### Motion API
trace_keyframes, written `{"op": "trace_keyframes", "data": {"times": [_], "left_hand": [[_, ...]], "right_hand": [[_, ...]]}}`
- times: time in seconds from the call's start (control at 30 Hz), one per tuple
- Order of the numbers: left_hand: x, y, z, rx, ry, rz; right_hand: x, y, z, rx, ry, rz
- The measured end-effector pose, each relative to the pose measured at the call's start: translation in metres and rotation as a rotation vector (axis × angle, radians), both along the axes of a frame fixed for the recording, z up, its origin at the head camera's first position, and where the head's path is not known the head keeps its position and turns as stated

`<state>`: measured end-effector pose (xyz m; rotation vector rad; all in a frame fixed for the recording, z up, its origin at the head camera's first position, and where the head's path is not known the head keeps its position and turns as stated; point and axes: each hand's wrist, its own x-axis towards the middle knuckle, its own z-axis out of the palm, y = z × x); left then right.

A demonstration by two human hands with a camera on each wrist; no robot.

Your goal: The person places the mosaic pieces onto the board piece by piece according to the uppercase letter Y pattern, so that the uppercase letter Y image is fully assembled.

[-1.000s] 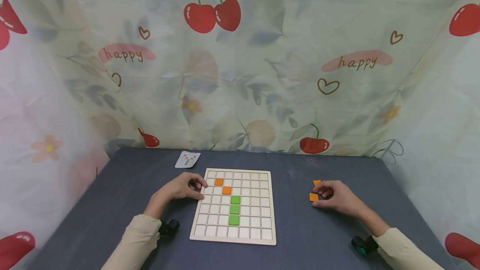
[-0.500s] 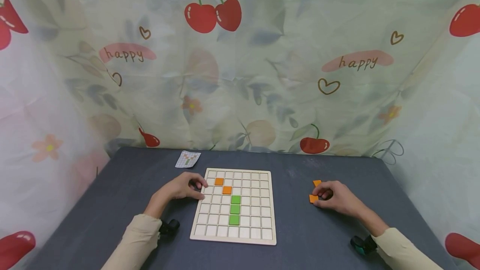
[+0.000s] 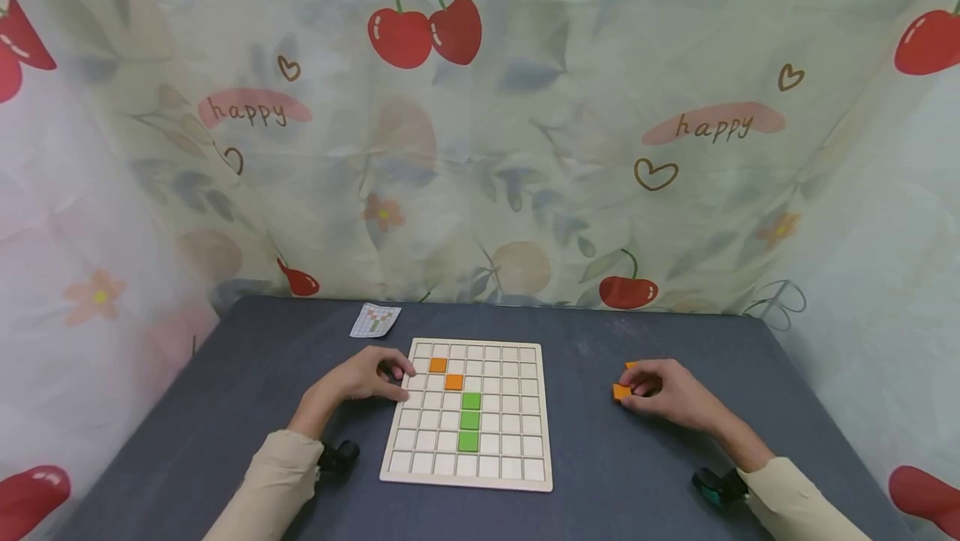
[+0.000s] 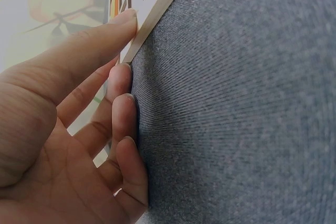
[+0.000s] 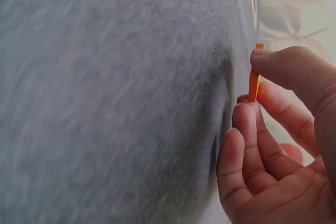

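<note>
A wooden board (image 3: 545, 441) with a grid of square cells lies flat on the table. Two orange tiles (image 3: 453, 382) and a column of three green tiles (image 3: 470, 420) sit in its cells. At its left edge my left hand (image 3: 363, 376) holds the rim, thumb on the frame in the left wrist view and the other fingers curled beside it. To the right of the board, my right hand (image 3: 669, 391) pinches an orange tile (image 5: 254, 80) between thumb and fingers. Another orange tile (image 3: 631, 365) lies just behind, mostly covered by that hand.
A small paper card (image 3: 375, 320) printed with a coloured grid pattern lies behind the board's left corner. The dark table (image 3: 585, 458) ends at a printed curtain (image 3: 480, 191) at the back. A thin cord (image 3: 780, 303) loops near the right back corner.
My right hand has closed on the front orange tile and shifted it slightly left, tilting it. The left hand and the board have stayed in place.
</note>
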<state>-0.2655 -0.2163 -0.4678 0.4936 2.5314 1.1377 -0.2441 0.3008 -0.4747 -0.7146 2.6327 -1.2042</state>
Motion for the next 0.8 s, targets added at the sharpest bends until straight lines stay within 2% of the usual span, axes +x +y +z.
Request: {"op": "trace_keyframes", "data": {"times": [0.53, 0.8], "left_hand": [[0.001, 0.001, 0.002, -0.002, -0.003, 0.004], [0.001, 0.001, 0.002, 0.012, 0.0, -0.012]], "right_hand": [[-0.002, -0.027, -0.003, -0.06, 0.049, 0.043], [-0.004, -0.04, -0.003, -0.05, 0.039, 0.008]]}}
